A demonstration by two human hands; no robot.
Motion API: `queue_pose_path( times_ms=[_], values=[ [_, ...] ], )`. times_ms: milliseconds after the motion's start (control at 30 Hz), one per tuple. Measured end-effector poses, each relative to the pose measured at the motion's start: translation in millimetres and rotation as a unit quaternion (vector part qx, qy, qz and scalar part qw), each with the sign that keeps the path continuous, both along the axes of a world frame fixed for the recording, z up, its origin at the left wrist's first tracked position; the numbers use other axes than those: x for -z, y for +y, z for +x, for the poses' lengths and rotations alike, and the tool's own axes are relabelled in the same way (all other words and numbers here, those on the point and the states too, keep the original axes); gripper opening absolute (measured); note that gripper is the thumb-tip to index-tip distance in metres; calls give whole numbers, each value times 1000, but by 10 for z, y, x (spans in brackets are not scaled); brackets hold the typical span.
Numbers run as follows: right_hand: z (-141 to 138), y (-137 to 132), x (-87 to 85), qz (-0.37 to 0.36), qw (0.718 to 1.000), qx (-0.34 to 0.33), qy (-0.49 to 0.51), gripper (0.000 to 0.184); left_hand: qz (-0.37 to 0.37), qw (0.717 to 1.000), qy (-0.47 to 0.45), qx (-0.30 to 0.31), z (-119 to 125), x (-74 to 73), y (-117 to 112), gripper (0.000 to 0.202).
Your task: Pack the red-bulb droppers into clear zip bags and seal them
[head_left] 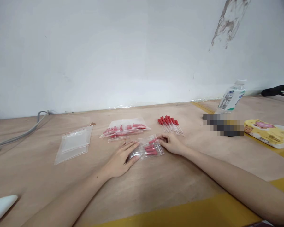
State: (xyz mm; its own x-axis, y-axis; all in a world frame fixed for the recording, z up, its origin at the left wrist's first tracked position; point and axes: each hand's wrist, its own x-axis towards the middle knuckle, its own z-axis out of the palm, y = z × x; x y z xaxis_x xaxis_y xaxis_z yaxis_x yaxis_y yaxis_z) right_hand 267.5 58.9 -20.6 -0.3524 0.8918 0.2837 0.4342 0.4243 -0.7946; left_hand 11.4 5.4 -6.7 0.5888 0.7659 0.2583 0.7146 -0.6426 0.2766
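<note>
A small clear plastic bag [147,148] with red-bulbed droppers inside lies on the wooden table between my hands. My left hand [121,158] rests flat on the bag's left end, fingers stretched out. My right hand [170,143] pinches the bag's right edge with curled fingers. Just behind the right hand lies a loose bunch of red-topped droppers [170,124]. A pile of filled bags [125,129] sits behind the left hand.
A stack of unfilled clear bags [73,143] lies at the left. A grey cable [23,132] runs along the far left. At the right stand a plastic bottle [232,97], a yellow tissue pack [269,132] and a blurred dark object [223,125]. A white wall rises behind the table.
</note>
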Motion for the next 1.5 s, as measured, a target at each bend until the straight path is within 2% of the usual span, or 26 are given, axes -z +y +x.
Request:
queue_pose_path(
  times_ms=[100, 233, 333, 400, 500, 567, 633, 800, 900, 1000, 1133, 1200, 1267, 1367, 1433, 1500],
  values=[
    [-50, 7, 59, 33, 997, 64, -40, 18, -1, 1000, 4, -3, 3, 0, 1, 49],
    [-65, -61, -5, 132, 984, 28, -118, 16, -4, 1000, -2, -6, 1, 1, 2, 48],
    [-7, -59, -107, 150, 975, 35, -159, 18, -6, 1000, 1, -5, -3, 4, 7, 47],
    [57, 10, -177, 157, 964, 97, -190, 16, -11, 1000, 10, -6, -4, 5, 10, 46],
    [149, 203, -273, 175, 927, 219, -249, 16, -16, 1000, 16, -11, -3, 7, 13, 46],
    [182, 358, -321, 159, 903, 278, -285, 18, -16, 1000, 17, -13, -5, 11, 12, 46],
    [182, 505, -349, 131, 886, 310, -319, 22, -15, 1000, 20, -15, -9, 17, 8, 47],
    [83, 699, -372, 33, 855, 339, -392, 26, -17, 999, 26, -22, -14, 18, -8, 47],
    [31, 688, -401, -3, 856, 339, -390, 23, -17, 999, 27, -22, -2, 4, -15, 47],
    [30, 655, -446, -22, 876, 334, -348, 21, -20, 999, 29, -20, 9, -10, -17, 47],
    [102, 622, -492, -34, 920, 305, -244, 23, -17, 999, 30, -18, 3, -7, -15, 46],
    [141, 571, -485, -27, 952, 265, -150, 22, -15, 999, 32, -17, -4, 1, -12, 46],
    [170, 482, -438, -16, 977, 214, -1, 23, -11, 999, 34, -15, -6, 6, -7, 46],
    [197, 317, -298, -24, 971, 149, 184, 53, -8, 999, 33, -12, -2, 2, 1, 46],
    [198, 227, -185, -45, 961, 136, 238, 71, -11, 999, 34, -14, 2, -6, 2, 46],
    [174, 171, -89, -69, 951, 140, 269, 80, -13, 999, 35, -16, 4, -12, 0, 46]
  ],
)
